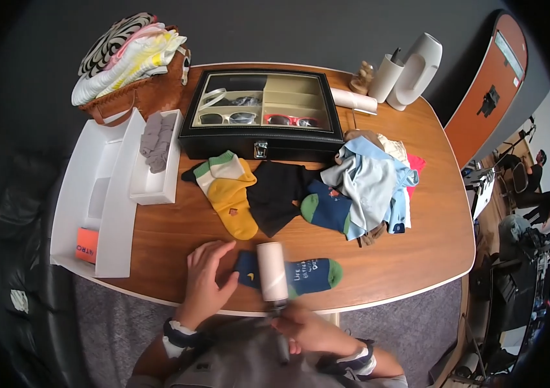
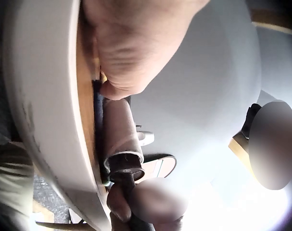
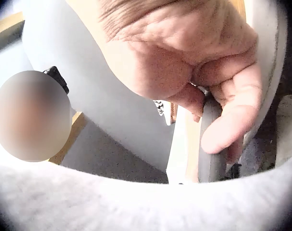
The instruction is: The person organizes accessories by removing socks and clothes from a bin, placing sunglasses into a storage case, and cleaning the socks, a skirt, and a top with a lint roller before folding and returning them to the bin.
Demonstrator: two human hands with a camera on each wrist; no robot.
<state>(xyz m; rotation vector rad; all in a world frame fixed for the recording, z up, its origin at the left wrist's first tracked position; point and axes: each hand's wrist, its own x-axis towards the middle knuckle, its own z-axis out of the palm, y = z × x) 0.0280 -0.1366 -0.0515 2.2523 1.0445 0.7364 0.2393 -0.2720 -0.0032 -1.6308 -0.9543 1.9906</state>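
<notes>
At the table's near edge, the right hand (image 1: 304, 330) grips the dark handle (image 1: 283, 350) of a lint roller (image 1: 272, 273), its fingers curled round it; the right wrist view shows that hold more clearly, as the head view is blurred there. The roller's pale cylinder points away from the body, out beyond the grip.

Just past that hand lies a navy sock (image 1: 317, 276), its long axis running left to right, roughly along the table edge, with the green toe at the right. The cylinder crosses over it nearly square, left of the lettering; whether the two are touching cannot be told.

Beside the sock's left end is the left hand (image 1: 209, 284), thumb apart from relaxed, slightly bent fingers, with nothing seen in its hold. It is nearer that end, while the right hand sits on the near side, below the cylinder; contact between left thumb and fabric is unclear.

Farther off, a yellow sock (image 1: 235, 208), black cloth (image 1: 278, 197) and light-blue garment (image 1: 371, 171) lie in a row, and behind them stands the glasses case (image 1: 223, 146).
</notes>
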